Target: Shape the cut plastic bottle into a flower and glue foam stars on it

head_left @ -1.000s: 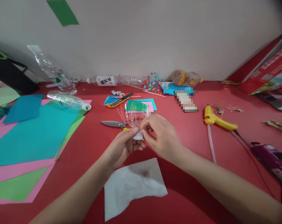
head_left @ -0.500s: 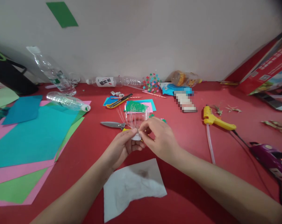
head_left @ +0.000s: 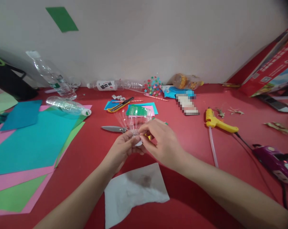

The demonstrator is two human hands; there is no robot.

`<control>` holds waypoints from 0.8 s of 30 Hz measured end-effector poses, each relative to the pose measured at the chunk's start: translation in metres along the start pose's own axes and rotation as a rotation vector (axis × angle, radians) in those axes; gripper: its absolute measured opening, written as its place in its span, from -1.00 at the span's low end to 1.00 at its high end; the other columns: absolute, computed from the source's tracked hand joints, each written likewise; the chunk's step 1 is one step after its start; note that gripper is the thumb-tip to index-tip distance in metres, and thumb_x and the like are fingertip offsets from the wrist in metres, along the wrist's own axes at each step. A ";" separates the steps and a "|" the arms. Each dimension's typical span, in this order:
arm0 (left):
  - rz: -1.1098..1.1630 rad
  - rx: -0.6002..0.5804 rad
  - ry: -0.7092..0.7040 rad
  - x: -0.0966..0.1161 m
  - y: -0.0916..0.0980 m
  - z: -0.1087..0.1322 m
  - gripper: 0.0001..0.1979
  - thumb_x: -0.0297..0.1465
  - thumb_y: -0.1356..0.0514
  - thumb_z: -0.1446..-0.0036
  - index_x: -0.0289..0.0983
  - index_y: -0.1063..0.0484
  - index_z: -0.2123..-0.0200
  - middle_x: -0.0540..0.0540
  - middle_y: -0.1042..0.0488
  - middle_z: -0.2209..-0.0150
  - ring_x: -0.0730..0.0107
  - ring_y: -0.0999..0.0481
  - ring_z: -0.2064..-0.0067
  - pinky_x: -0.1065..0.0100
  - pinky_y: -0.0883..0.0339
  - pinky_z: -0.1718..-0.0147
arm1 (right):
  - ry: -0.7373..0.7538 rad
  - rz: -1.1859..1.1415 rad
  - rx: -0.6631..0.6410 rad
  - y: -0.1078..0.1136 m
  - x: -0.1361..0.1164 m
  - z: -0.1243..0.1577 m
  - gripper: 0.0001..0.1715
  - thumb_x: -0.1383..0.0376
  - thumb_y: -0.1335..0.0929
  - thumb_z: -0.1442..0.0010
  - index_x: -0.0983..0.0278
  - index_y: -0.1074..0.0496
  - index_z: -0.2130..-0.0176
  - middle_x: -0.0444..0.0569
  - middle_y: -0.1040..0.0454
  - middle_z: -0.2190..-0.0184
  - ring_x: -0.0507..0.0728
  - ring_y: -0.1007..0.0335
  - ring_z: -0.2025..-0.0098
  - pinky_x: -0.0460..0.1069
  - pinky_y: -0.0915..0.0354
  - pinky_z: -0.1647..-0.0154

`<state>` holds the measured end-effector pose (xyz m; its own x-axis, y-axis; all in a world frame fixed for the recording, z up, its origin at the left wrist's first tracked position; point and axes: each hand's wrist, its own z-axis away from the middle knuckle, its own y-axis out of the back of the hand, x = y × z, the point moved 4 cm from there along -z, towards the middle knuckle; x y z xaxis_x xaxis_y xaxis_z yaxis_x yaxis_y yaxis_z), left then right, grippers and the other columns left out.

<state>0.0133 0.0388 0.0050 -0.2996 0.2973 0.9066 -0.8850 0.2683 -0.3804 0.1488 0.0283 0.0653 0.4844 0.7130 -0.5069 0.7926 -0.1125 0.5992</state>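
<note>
More of the cap (head_left: 139, 143) is now covered: the left hand (head_left: 124, 145) is closed round the cut bottle (head_left: 133, 123), probably steadying it; the right hand (head_left: 163, 140) pinches at its neck.

Craft workspace, as shown by a red table (head_left: 189, 136) against a pale wall (head_left: 134, 41), set with coloured paper (head_left: 38, 140), scissors (head_left: 113, 128), a utility knife (head_left: 120, 106), a yellow glue gun (head_left: 221, 124) and plastic bottles (head_left: 65, 105).

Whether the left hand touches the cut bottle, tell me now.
Touching: in the head view, the left hand grips the cut bottle by its white end.
</note>
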 end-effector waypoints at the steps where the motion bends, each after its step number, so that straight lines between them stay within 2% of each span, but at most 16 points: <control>1: -0.012 0.014 -0.006 0.001 0.000 0.000 -0.72 -0.27 -0.36 -0.03 -0.30 -0.52 0.22 -0.09 -0.58 0.37 0.38 -0.55 0.41 0.37 -0.48 0.39 | 0.014 0.008 0.001 -0.001 0.000 0.001 -0.85 0.47 -0.26 -0.22 0.25 -0.33 0.25 -0.07 -0.46 0.35 0.07 -0.32 0.29 -0.01 -0.26 0.25; 5: -0.023 0.043 -0.022 0.003 -0.001 0.000 -0.66 -0.25 -0.41 0.03 -0.30 -0.52 0.21 -0.08 -0.59 0.34 0.38 -0.57 0.38 0.39 -0.48 0.38 | 0.052 0.019 -0.002 -0.003 -0.002 0.002 -0.85 0.46 -0.24 -0.25 0.24 -0.34 0.23 -0.06 -0.49 0.31 0.07 -0.32 0.25 -0.01 -0.25 0.22; 11: -0.004 0.029 -0.025 0.001 -0.001 -0.001 -0.76 -0.28 -0.37 -0.03 -0.28 -0.54 0.24 -0.08 -0.60 0.33 0.40 -0.57 0.36 0.42 -0.47 0.34 | 0.049 -0.045 0.004 0.006 -0.005 0.000 -0.83 0.44 -0.27 -0.20 0.23 -0.33 0.20 -0.08 -0.48 0.31 0.08 -0.33 0.26 0.01 -0.27 0.22; 14: -0.020 0.009 0.001 -0.001 -0.001 -0.001 -0.75 -0.27 -0.37 -0.02 -0.29 -0.54 0.25 -0.11 -0.61 0.35 0.36 -0.58 0.41 0.37 -0.48 0.37 | -0.008 -0.126 0.028 0.020 -0.001 -0.005 -0.79 0.44 -0.27 -0.16 0.21 -0.34 0.18 -0.09 -0.47 0.30 0.07 -0.35 0.28 0.01 -0.29 0.23; 17: -0.029 -0.013 0.028 -0.002 0.000 0.000 -0.75 -0.29 -0.35 -0.04 -0.29 -0.53 0.22 -0.13 -0.62 0.33 0.35 -0.59 0.42 0.37 -0.48 0.41 | -0.116 -0.150 0.133 0.037 0.010 -0.011 -0.82 0.43 -0.27 -0.19 0.22 -0.37 0.21 -0.09 -0.47 0.29 0.06 -0.36 0.30 0.00 -0.30 0.27; 19: -0.031 -0.036 0.035 -0.003 0.000 0.001 -0.75 -0.30 -0.34 -0.06 -0.29 -0.53 0.19 -0.15 -0.63 0.29 0.35 -0.60 0.40 0.38 -0.48 0.40 | -0.157 -0.121 0.179 0.044 0.018 -0.016 -0.83 0.42 -0.29 -0.19 0.22 -0.40 0.21 -0.08 -0.48 0.25 0.07 -0.37 0.24 0.01 -0.31 0.21; 24: -0.036 -0.089 0.032 -0.004 -0.002 0.002 -0.74 -0.30 -0.33 -0.08 -0.28 -0.52 0.16 -0.17 -0.63 0.25 0.36 -0.61 0.40 0.38 -0.48 0.39 | -0.193 -0.111 0.091 0.043 0.025 -0.022 -0.88 0.40 -0.34 -0.17 0.22 -0.44 0.26 -0.10 -0.47 0.22 0.09 -0.36 0.11 0.03 -0.27 0.06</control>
<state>0.0154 0.0355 0.0021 -0.2555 0.3152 0.9140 -0.8593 0.3592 -0.3641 0.1866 0.0563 0.0924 0.4476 0.5801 -0.6805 0.8707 -0.1095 0.4794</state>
